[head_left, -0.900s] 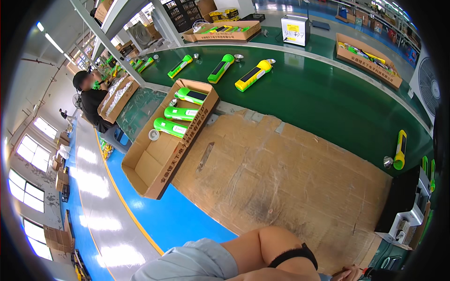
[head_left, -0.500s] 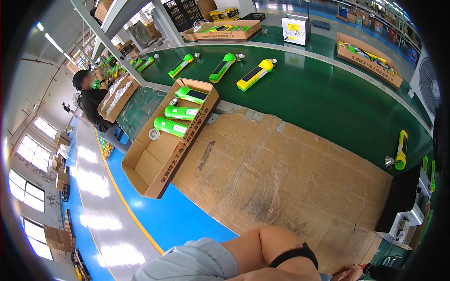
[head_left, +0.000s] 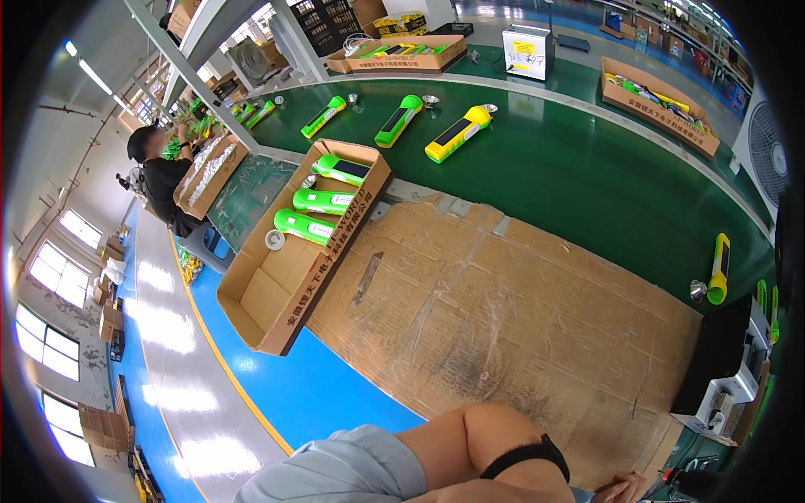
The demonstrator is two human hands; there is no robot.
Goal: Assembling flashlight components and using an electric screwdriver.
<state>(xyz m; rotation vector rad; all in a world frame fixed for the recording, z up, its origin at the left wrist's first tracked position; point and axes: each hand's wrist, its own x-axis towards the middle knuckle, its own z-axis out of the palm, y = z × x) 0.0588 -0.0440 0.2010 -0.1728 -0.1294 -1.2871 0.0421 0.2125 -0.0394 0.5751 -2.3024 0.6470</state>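
The left hand (head_left: 619, 488), taken as the left from the bent arm leading toward it, is at the near right edge of the view, its fingers curled close together; whether they are clamped on anything cannot be told, as the lower border cuts them off. The right hand is out of view. Just right of the fingers lies a dark tool-like object (head_left: 698, 484) with a red end; contact between them is unclear. Good handling here would seem to mean a light, steady hold, fingertips clear of the red end, and the handwork brought farther in over the bench, where it could be watched.

A stretchy black band (head_left: 528, 457) circles the arm, below a soft pale sleeve (head_left: 340, 469). Beyond it spreads a flat cardboard sheet (head_left: 503, 335), scuffed, creased and darkly stained near its middle. To its right stands a boxy black and metallic device (head_left: 721, 394). Farther off, a smooth yellow-and-green torch (head_left: 719, 268) rests on the glossy green bench top (head_left: 562, 168), a shiny metal cup (head_left: 698, 291) just beside it.

On the left, an open carton (head_left: 262, 306) with stiff corrugated walls holds three rounded green torches (head_left: 303, 226). Three more torches (head_left: 458, 134) with dark rectangular panels lie on the far side, each near a bowl-shaped cup.
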